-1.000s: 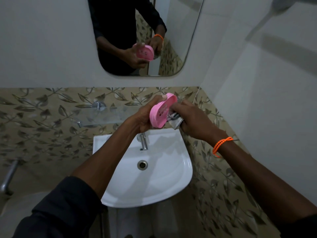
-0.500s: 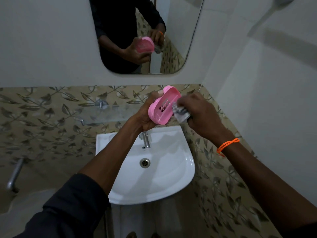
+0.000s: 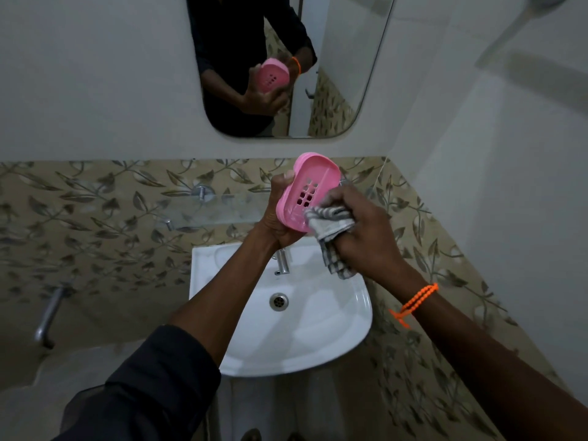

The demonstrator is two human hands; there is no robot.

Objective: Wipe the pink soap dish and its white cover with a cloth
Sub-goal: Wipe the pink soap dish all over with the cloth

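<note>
Left hand [image 3: 280, 218] grips the pink dish [image 3: 308, 192] above the sink [image 3: 350, 329], long axis tilted up-right, hollow toward the camera; right hand [image 3: 366, 230], fingers curled, presses cloth [image 3: 331, 224] on its lower end.

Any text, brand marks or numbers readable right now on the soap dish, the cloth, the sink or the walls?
None. The pink soap dish shows only drain slots, the checked cloth only its weave, the sink and tap carry no visible mark, and the wall tiles show only a leaf pattern.

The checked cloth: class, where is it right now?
In the head view, the cloth is bunched in the right hand, pressed against the pink soap dish's lower edge, above the sink.
</note>
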